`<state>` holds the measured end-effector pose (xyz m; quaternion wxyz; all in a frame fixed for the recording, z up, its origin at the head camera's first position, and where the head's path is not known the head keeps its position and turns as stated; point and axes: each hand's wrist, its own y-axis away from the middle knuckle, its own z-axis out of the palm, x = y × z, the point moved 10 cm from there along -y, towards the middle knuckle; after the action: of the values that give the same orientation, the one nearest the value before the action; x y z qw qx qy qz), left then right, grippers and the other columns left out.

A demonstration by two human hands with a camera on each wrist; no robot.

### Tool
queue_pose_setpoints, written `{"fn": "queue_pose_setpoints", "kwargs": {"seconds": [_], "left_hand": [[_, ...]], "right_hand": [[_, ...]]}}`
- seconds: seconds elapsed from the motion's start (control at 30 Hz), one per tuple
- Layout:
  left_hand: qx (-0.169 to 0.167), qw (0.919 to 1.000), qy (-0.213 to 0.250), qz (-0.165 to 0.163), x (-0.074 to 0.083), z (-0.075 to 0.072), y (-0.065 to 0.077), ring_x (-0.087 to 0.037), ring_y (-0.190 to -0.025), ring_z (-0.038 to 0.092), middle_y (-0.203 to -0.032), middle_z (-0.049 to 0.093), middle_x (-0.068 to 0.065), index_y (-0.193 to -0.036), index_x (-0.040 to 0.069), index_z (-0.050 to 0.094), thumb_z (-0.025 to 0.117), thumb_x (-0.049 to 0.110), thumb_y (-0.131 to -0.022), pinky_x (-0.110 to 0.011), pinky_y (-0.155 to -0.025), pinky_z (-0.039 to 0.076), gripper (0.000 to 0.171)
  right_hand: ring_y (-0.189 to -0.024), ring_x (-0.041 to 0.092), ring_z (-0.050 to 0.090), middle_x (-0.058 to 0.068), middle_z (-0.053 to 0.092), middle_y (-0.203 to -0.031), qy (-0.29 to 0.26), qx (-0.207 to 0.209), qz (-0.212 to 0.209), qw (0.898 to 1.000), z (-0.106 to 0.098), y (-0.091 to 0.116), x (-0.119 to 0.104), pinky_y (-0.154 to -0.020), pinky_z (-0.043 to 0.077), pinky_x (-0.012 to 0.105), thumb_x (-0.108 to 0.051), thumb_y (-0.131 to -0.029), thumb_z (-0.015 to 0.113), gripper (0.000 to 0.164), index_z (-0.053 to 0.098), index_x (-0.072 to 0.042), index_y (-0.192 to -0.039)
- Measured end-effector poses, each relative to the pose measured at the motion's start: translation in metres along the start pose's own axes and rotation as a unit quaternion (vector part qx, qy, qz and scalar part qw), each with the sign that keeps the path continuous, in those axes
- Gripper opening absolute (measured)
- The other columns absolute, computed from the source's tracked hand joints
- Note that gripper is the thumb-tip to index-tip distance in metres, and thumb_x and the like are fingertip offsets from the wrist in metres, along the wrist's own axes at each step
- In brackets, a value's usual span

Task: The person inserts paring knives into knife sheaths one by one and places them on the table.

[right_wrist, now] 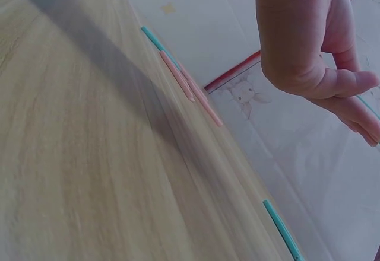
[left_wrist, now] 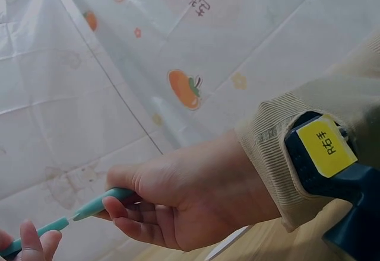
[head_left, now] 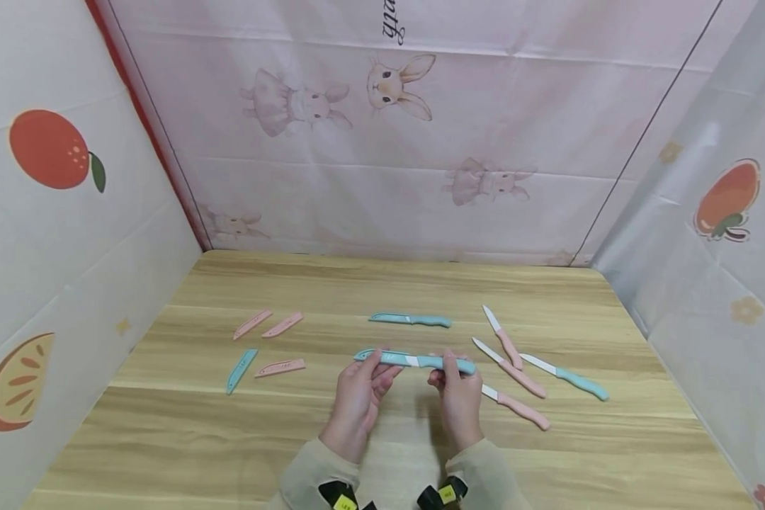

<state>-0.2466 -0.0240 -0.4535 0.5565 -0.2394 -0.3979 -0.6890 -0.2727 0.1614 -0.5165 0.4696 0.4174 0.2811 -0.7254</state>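
Observation:
My left hand [head_left: 355,400] pinches a teal blade sheath [head_left: 397,358] between thumb and fingers. Opposite it, my right hand [head_left: 460,404] grips the teal handle of a paring knife [head_left: 430,362]. Most of the blade sits inside the sheath; a short white stretch shows between sheath and handle. Knife and sheath are held level, in line, above the table. In the left wrist view the right hand [left_wrist: 184,193] holds the teal handle [left_wrist: 101,203], with left fingertips [left_wrist: 31,240] on the sheath. The right wrist view shows the left hand [right_wrist: 297,47]; its sheath is mostly cut off.
Beyond the hands lies a sheathed teal knife [head_left: 430,321]. Bare-bladed pink knives [head_left: 523,379] and a teal knife [head_left: 580,382] lie to the right. Pink sheaths [head_left: 282,367] and a teal sheath [head_left: 241,372] are on the left. Printed cloth walls [head_left: 357,212] surround the wooden table [head_left: 185,439].

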Motion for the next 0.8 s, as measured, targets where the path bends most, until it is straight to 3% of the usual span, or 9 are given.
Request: {"fn": "queue_pose_setpoints", "kwargs": {"seconds": [0.23,0.47,0.8], "left_hand": [[-0.002,1.0000,0.006,-0.003,-0.0018,0.0007,-0.0001,-0.018,-0.082,0.060,-0.091,0.061,-0.016,-0.112,-0.005,0.046,0.044,0.020,-0.089,-0.013,-0.055,0.048,0.034],[0.001,1.0000,0.006,-0.006,-0.0032,0.0009,0.0005,-0.018,-0.081,0.060,-0.091,0.061,-0.016,-0.111,-0.005,0.047,0.044,0.020,-0.089,-0.014,-0.055,0.048,0.033],[0.013,0.9999,0.000,-0.006,-0.0060,-0.0005,0.0009,-0.019,-0.083,0.060,-0.091,0.061,-0.016,-0.111,-0.006,0.047,0.046,0.022,-0.088,-0.014,-0.055,0.048,0.037]], "right_hand": [[-0.048,0.013,0.051,0.020,0.060,-0.080,0.012,-0.005,-0.016,1.000,0.0053,0.0040,-0.0066,-0.046,0.048,0.024,-0.022,-0.083,0.054,0.021,0.047,-0.002,-0.077],[-0.047,0.014,0.050,0.021,0.060,-0.081,0.001,-0.003,-0.014,1.000,0.0041,0.0045,-0.0037,-0.045,0.047,0.024,-0.027,-0.080,0.058,0.028,0.046,-0.002,-0.076],[-0.048,0.012,0.051,0.020,0.060,-0.079,-0.001,-0.027,-0.033,0.999,0.0091,0.0063,-0.0079,-0.045,0.047,0.024,-0.023,-0.083,0.055,0.024,0.047,-0.001,-0.077]]}}
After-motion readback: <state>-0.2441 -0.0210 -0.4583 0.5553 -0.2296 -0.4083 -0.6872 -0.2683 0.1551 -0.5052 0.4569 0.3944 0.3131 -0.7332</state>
